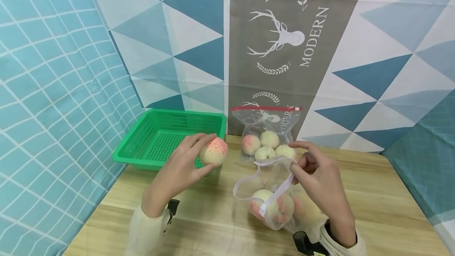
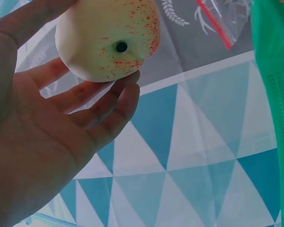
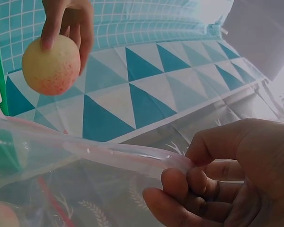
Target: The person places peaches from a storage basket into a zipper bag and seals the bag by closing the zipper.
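A pale peach with red speckles (image 1: 214, 151) is held between the thumb and fingers of my left hand (image 1: 181, 165), raised between the green basket and the bags. The small dark hole in its end shows in the left wrist view, on the peach (image 2: 109, 40). With thumb and fingertips my right hand (image 1: 321, 177) pinches the rim of a clear zip bag (image 1: 245, 188) that has a white closure. That bag's mouth gapes, and several peaches (image 1: 271, 206) lie inside it. The pinched rim (image 3: 132, 156) stretches across the right wrist view.
Behind stands a clear bag with a red zip (image 1: 266, 109), holding several peaches (image 1: 269, 139). The green plastic basket (image 1: 122, 156) sits at the back left, no fruit visible inside. Patterned cloth (image 1: 199, 31) hangs behind the wooden table (image 1: 213, 224).
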Action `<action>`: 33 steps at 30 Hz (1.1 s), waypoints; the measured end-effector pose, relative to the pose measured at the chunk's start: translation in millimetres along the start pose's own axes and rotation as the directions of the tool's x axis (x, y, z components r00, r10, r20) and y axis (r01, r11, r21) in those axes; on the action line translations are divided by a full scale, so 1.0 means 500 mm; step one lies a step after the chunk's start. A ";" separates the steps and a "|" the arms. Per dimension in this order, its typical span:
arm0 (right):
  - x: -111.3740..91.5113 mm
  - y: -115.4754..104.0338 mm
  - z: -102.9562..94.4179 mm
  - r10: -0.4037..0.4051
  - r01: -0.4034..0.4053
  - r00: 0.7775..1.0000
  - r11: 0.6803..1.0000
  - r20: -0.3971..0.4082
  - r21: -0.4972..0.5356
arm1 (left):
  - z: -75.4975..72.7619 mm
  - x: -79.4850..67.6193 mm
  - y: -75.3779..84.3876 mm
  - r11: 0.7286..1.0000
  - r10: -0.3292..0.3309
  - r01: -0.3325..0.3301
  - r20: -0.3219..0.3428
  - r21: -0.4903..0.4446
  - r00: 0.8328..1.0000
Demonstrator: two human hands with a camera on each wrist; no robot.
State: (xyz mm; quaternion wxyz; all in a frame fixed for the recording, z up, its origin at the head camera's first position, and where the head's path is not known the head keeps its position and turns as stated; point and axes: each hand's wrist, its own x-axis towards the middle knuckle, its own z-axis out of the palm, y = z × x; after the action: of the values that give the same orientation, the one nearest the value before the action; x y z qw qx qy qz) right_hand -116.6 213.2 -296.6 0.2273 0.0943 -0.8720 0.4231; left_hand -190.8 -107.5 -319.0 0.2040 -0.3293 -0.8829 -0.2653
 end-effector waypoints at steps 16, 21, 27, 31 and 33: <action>0.000 0.002 0.005 -0.010 0.010 1.000 1.000 0.008 0.004 | -0.014 -0.012 0.055 0.994 0.107 -0.106 0.013 -0.021 0.994; 0.001 0.001 0.006 -0.024 0.024 1.000 1.000 0.013 0.007 | -0.003 -0.010 0.076 0.989 0.147 -0.147 0.030 -0.027 0.989; 0.005 0.002 0.014 -0.031 0.030 0.999 0.999 0.033 0.039 | 0.008 -0.013 0.089 0.986 0.164 -0.164 0.041 -0.008 0.986; 0.004 0.003 0.015 -0.036 0.035 0.999 0.999 0.029 0.030 | 0.015 -0.011 0.095 0.984 0.180 -0.179 0.060 -0.008 0.982; 0.004 0.004 0.015 -0.041 0.041 0.999 0.999 0.029 0.021 | 0.022 -0.009 0.101 0.981 0.193 -0.193 0.074 -0.011 0.978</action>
State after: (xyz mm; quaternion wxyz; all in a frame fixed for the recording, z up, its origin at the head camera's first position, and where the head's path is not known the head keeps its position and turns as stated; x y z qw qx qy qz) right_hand -121.2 208.5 -301.1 0.2220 0.1208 -0.8688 0.4257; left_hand -155.2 -70.8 -312.8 0.1950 -0.4236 -0.8532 -0.2335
